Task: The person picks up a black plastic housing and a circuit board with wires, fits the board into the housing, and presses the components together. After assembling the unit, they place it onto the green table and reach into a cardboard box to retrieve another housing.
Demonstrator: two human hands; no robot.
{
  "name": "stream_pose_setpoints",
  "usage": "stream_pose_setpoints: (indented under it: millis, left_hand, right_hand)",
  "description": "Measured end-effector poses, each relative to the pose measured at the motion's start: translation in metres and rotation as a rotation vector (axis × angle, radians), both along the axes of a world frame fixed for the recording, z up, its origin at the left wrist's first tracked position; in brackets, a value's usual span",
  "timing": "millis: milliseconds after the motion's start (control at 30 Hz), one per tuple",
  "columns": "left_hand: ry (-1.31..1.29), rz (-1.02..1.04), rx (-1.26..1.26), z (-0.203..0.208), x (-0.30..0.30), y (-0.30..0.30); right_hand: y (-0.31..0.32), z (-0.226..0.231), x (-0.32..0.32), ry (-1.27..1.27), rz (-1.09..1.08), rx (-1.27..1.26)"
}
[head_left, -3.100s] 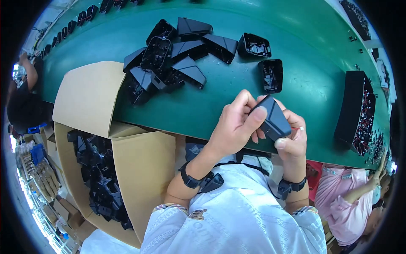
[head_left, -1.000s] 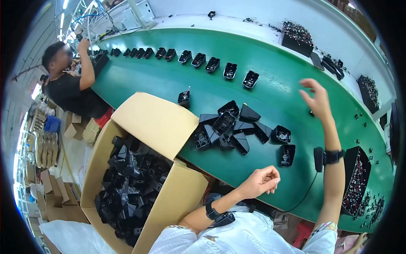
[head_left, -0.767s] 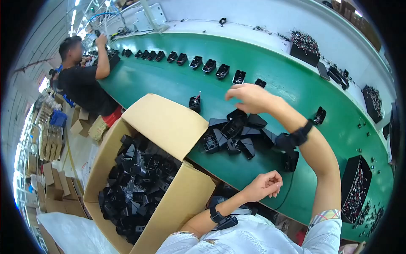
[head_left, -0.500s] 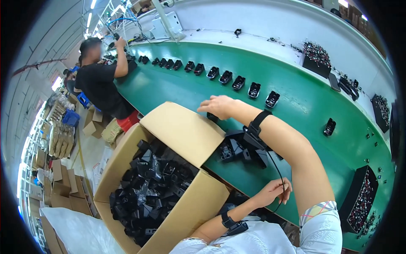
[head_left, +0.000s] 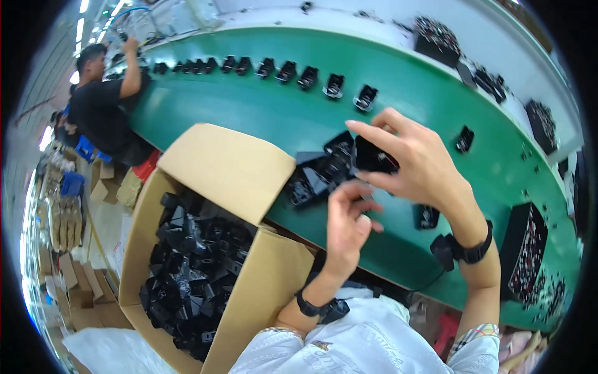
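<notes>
My right hand (head_left: 423, 159) is over the green table, thumb and fingers round a black plastic housing (head_left: 374, 154) with a bit of red wire showing. Just below it, my left hand (head_left: 347, 230) is raised, its fingers loosely bent, apart and slightly blurred, with nothing visible in them. Beside the held piece lies a cluster of black housings (head_left: 311, 177), some tilted against each other. One more black housing (head_left: 427, 216) rests under my right wrist.
An open cardboard box (head_left: 227, 171) full of black parts stands at left. Black housings (head_left: 307, 77) form a row across the green table (head_left: 249, 106). A black bin (head_left: 520, 249) of small wired parts is at right. Another person (head_left: 103, 103) works at far left.
My right hand has come back from beside the box flap toward my body, with a black housing in it. My left hand has risen toward it. The whole view has shifted.
</notes>
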State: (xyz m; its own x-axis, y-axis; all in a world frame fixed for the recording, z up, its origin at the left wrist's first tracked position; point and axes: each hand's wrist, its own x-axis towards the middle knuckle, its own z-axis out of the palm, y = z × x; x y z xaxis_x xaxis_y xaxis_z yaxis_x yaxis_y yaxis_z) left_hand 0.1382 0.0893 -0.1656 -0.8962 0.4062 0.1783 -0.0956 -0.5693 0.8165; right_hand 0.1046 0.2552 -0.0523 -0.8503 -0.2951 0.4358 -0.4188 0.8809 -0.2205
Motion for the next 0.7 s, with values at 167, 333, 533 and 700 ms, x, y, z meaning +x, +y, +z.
stream_pose_setpoints:
  millis: [167, 333, 533, 700]
  left_hand:
    - [-0.301, -0.440, 0.193, -0.002, 0.009, 0.025]
    - [-0.235, -0.397, 0.149, -0.026, 0.021, 0.039]
    - [-0.280, -0.513, 0.147, -0.021, 0.027, 0.036]
    - [-0.122, -0.401, 0.019, -0.026, 0.029, 0.037]
  right_hand:
    - [-0.008, -0.026, 0.084, -0.090, -0.285, -0.100]
    - [-0.004, -0.052, 0.118, -0.063, -0.354, -0.349]
    - [-0.010, -0.065, 0.149, 0.007, -0.398, -0.477]
    - [-0.015, -0.070, 0.162, 0.044, -0.485, -0.591]
